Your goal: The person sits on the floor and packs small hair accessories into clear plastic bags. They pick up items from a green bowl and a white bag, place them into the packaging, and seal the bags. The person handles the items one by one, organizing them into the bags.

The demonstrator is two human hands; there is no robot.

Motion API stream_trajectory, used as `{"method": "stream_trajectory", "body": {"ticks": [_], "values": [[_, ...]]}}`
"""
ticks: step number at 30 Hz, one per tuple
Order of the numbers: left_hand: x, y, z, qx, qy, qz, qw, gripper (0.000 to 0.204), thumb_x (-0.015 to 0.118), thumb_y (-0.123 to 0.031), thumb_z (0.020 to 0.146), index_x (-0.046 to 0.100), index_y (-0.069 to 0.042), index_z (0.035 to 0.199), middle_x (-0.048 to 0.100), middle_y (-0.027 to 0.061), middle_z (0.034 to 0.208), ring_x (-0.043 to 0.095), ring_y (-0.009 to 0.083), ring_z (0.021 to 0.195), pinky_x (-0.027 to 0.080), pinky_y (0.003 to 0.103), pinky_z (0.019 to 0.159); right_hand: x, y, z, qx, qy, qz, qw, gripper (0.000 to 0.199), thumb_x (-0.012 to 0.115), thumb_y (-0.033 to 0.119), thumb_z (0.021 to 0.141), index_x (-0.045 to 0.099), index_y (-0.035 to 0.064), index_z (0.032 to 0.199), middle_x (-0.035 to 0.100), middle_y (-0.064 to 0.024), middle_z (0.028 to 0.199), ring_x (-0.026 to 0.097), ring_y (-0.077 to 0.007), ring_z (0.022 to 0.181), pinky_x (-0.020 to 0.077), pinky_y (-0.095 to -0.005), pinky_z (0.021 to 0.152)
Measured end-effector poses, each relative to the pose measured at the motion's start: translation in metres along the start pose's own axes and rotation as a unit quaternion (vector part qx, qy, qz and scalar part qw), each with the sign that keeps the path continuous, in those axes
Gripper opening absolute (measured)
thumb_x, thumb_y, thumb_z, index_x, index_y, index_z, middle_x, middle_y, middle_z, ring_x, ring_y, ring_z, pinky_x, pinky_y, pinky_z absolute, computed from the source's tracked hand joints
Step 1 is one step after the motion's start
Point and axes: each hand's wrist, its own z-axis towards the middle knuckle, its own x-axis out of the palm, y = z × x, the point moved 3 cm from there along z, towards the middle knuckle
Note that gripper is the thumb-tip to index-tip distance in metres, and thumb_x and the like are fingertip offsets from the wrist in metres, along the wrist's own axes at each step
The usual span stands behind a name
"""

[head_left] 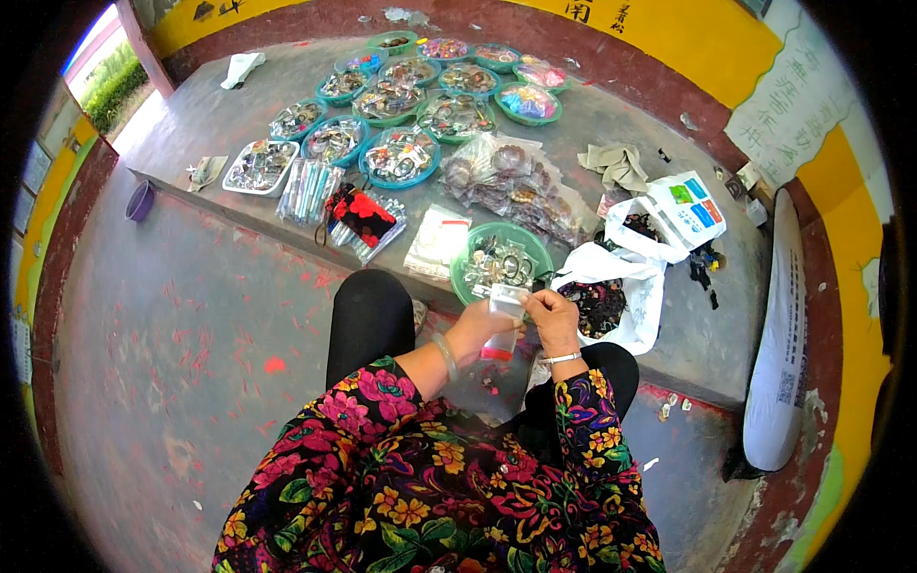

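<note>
Between my two hands is a small clear plastic bag (501,336) with a red strip at its lower end. My left hand (470,331) is closed around the bag's side. At its upper right edge, my right hand (554,317) pinches with thumb and fingers; whether a small item is also in that pinch I cannot make out. Just beyond my hands sits a green basket (546,256) of small packaged pieces. A stack of flat clear bags (437,243) lies left of it. To the right, a white plastic bag (650,304) stands open with dark small pieces inside.
Several round baskets (401,181) of small goods crowd the raised concrete platform. A white tray (229,181), a red-and-black pouch (367,216) and a heap of bagged beads (521,181) are nearer. A second white bag (690,212) stands right. A purple bucket (139,201) is on the floor.
</note>
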Motion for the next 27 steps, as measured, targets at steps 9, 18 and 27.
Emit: {"method": "stream_trajectory", "body": {"ticks": [9, 18, 27], "values": [[-0.002, 0.002, 0.002, -0.014, -0.006, -0.085, 0.996, 0.028, 0.053, 0.001, 0.08, 0.05, 0.0, 0.108, 0.059, 0.0102, 0.093, 0.061, 0.0212, 0.08, 0.051, 0.034, 0.071, 0.004, 0.029, -0.015, -0.244, -0.074, -0.231, 0.939, 0.009, 0.066, 0.011, 0.069, 0.061, 0.0041, 0.071, 0.055, -0.0094, 0.065, 0.055, -0.0262, 0.057, 0.0433, -0.0345, 0.052], [0.001, 0.0, 0.002, -0.015, 0.052, -0.014, 0.998, 0.029, 0.054, 0.001, 0.079, 0.05, 0.0, 0.108, 0.059, 0.0094, 0.093, 0.061, 0.0195, 0.083, 0.05, 0.031, 0.073, 0.006, 0.0, -0.003, -0.086, 0.027, -0.036, 0.995, 0.009, 0.066, 0.008, 0.073, 0.063, 0.0008, 0.077, 0.053, -0.0011, 0.062, 0.05, -0.0071, 0.051, 0.0389, -0.0209, 0.042], [0.002, -0.002, 0.0, -0.024, 0.059, -0.006, 0.998, 0.033, 0.056, 0.001, 0.078, 0.049, -0.002, 0.111, 0.059, 0.0081, 0.094, 0.061, 0.0179, 0.082, 0.05, 0.03, 0.073, 0.0, -0.008, 0.0, 0.045, 0.072, 0.103, 0.991, 0.011, 0.063, 0.007, 0.077, 0.064, -0.0019, 0.083, 0.06, -0.0011, 0.068, 0.05, -0.0049, 0.056, 0.0419, -0.0199, 0.05]]}}
